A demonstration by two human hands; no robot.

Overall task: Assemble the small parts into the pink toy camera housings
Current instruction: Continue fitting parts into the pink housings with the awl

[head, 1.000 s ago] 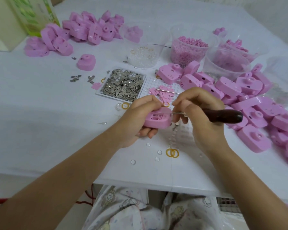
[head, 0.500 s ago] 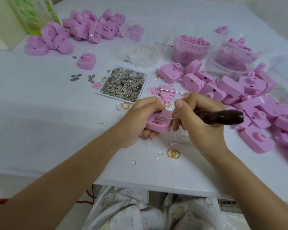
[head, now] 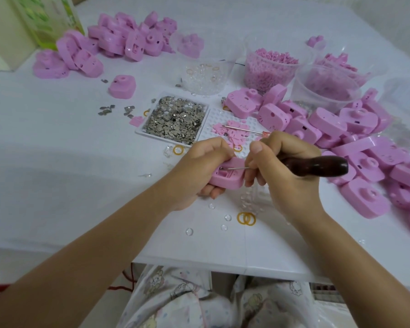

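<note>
My left hand (head: 197, 166) grips a pink toy camera housing (head: 229, 179) just above the table, open side up. My right hand (head: 279, 166) holds an awl by its dark wooden handle (head: 317, 165). Its thin metal needle (head: 234, 168) points left, with the tip inside the housing near a small recess. A white tray of small silver metal pieces (head: 175, 118) lies just beyond my hands. Beside it, a white pegged tray (head: 237, 129) carries small pink parts and a second thin pin tool (head: 244, 129).
Piles of pink housings lie at the right (head: 365, 157) and far left (head: 118, 41), with one lone housing (head: 122, 86). Clear tubs hold lenses (head: 206, 76) and pink bits (head: 270, 67). Yellow rings (head: 246, 218) and clear lenses are scattered near the table's front edge.
The needle tip has slid further left into the housing. My right hand has turned slightly, and both hands stay close together over the same spot.
</note>
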